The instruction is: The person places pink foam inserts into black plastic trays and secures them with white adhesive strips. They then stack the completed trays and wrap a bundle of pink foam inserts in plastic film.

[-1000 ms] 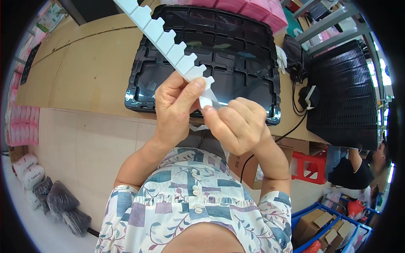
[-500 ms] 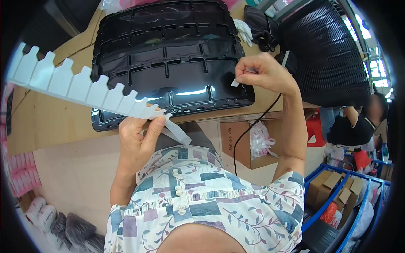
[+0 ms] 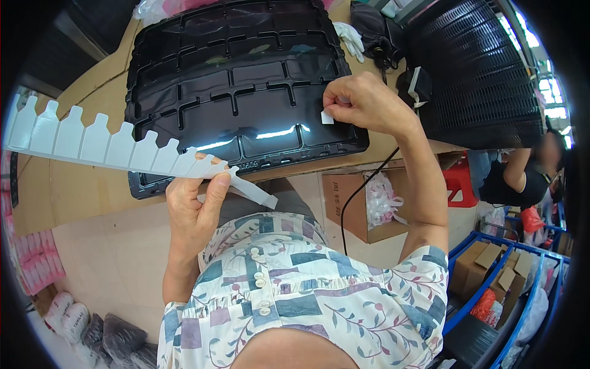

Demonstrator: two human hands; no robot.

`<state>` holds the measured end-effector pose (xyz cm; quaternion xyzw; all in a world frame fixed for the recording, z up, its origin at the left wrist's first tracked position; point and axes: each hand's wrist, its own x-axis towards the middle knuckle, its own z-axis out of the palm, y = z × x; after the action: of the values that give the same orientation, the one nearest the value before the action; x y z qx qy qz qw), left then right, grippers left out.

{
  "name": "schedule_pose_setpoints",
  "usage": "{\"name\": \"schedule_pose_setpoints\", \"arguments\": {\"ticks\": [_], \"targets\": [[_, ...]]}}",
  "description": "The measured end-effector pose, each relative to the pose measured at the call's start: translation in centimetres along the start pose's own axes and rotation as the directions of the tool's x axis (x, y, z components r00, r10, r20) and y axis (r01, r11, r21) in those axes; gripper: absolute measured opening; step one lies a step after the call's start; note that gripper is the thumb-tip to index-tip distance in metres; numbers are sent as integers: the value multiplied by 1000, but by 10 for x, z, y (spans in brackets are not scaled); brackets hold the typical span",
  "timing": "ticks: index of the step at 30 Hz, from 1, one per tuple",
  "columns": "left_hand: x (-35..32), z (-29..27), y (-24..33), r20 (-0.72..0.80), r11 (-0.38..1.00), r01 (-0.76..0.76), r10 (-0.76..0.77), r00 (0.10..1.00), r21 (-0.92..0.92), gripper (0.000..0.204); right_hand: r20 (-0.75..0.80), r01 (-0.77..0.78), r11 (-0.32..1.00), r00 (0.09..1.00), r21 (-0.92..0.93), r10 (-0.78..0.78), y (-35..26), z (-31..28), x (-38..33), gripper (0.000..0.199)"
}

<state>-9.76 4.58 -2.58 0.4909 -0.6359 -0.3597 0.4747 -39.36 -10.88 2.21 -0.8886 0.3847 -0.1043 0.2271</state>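
One black moulded tray [image 3: 270,101], upper centre of the frame, on the brown surface [image 3: 61,194], near edge crossing the frame and rising slightly rightward; the right hand [image 3: 362,104], the nearer, is over its right part and pinches a small white tab [image 3: 327,118] — contact with the tray cannot be told. One white notched strip [image 3: 98,140], long axis sloping from the left edge towards centre, gripped near its right end by the left hand [image 3: 195,203], below the tray. Surroundings: white glove [image 3: 351,40] and ribbed black stack [image 3: 479,80], upper right — neither blocks the tab.
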Motion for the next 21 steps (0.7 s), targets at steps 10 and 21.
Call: {"name": "schedule_pose_setpoints", "arguments": {"ticks": [10, 21], "targets": [[2, 5, -1, -96, 998, 14, -20, 995, -61, 14, -77, 218, 887, 959, -406, -271, -12, 16, -4, 17], [1, -1, -6, 3, 1000, 22, -22, 1000, -4, 13, -106, 236, 912, 953, -336, -286, -5, 18, -9, 16]]}}
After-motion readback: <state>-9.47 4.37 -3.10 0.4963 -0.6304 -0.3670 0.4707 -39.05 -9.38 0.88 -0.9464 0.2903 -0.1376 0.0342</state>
